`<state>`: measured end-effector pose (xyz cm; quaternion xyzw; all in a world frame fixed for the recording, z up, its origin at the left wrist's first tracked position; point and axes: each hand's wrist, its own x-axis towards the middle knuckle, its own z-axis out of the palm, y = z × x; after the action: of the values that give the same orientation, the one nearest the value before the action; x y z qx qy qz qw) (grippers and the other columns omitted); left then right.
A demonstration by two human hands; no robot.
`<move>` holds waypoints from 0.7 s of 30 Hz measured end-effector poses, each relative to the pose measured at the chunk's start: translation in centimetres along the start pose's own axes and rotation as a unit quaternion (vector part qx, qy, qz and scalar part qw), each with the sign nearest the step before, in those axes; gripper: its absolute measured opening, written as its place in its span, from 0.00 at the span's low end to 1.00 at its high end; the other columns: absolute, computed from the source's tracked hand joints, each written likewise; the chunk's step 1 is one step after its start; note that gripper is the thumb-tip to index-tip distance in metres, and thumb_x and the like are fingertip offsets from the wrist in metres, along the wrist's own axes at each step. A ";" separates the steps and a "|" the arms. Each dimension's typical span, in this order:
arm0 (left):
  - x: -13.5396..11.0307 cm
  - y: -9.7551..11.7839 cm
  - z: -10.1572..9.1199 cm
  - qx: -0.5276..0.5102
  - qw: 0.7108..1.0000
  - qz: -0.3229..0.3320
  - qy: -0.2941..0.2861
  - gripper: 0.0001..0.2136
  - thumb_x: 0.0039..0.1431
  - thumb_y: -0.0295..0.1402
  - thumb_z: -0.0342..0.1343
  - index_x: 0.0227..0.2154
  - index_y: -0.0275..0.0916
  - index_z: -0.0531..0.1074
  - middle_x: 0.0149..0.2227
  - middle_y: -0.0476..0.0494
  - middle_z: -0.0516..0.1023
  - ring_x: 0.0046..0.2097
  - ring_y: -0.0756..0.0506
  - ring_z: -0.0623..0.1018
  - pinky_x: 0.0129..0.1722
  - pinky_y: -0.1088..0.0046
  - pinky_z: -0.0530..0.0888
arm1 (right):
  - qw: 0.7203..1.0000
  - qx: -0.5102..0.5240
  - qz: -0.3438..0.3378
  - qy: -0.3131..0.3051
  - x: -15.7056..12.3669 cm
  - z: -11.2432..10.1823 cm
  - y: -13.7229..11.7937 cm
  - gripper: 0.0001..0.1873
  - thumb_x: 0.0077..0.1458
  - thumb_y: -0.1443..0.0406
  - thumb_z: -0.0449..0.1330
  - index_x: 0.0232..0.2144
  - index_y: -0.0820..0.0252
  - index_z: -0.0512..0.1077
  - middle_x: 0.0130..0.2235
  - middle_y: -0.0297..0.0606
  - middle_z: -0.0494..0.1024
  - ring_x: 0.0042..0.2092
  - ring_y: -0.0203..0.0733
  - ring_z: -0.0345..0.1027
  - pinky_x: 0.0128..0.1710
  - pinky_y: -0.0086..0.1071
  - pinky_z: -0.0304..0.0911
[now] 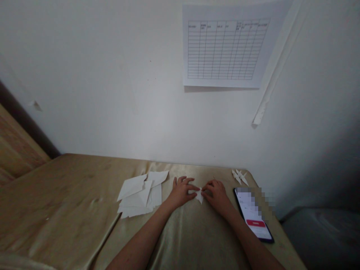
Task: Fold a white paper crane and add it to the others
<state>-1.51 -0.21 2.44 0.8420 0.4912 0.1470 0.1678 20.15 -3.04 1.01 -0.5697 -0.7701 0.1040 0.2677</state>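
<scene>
A small folded piece of white paper [199, 197] is between my two hands, low over the cloth-covered surface. My left hand [182, 191] pinches its left side between thumb and forefinger, the other fingers spread outward. From the other side, my right hand [216, 194] grips the paper with thumb and fingertips close together. The paper narrows to a point toward me; its upper part is partly hidden by my fingertips. To the left lies a loose pile of white paper sheets [137, 197]. Small folded paper figures [240, 177] rest at the far right corner.
A phone [254, 217] with a lit screen lies right of my right forearm. The gold-brown cloth [84, 195] has folds and a seam on the left. Behind stands a white wall with a printed table sheet [225, 48] attached. A dark object [323, 232] stands at lower right.
</scene>
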 end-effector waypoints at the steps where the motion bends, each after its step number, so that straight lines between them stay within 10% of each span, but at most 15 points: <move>1: 0.0 0.0 0.0 0.000 1.000 -0.002 -0.001 0.14 0.58 0.42 0.62 0.47 0.64 0.77 0.64 0.54 0.67 0.66 0.32 0.58 0.64 0.34 0.45 | 1.000 0.001 -0.003 0.006 0.0 0.0 0.1 0.08 0.60 0.59 0.61 0.37 0.51 0.79 0.44 0.40 0.75 0.51 0.48 0.64 0.58 0.45 0.54; 21: -0.1 -0.3 0.3 -0.008 1.000 0.025 0.005 0.14 0.59 0.40 0.63 0.48 0.61 0.78 0.63 0.53 0.68 0.67 0.32 0.58 0.64 0.33 0.43 | 0.993 0.086 -0.044 -0.073 0.2 -1.1 0.1 0.12 0.54 0.72 0.57 0.36 0.57 0.80 0.44 0.41 0.78 0.49 0.43 0.68 0.54 0.37 0.60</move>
<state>-1.68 -0.15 2.06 0.8521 0.4693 0.1597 0.1681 20.77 -3.02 1.99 -0.5013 -0.7997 0.1994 0.2633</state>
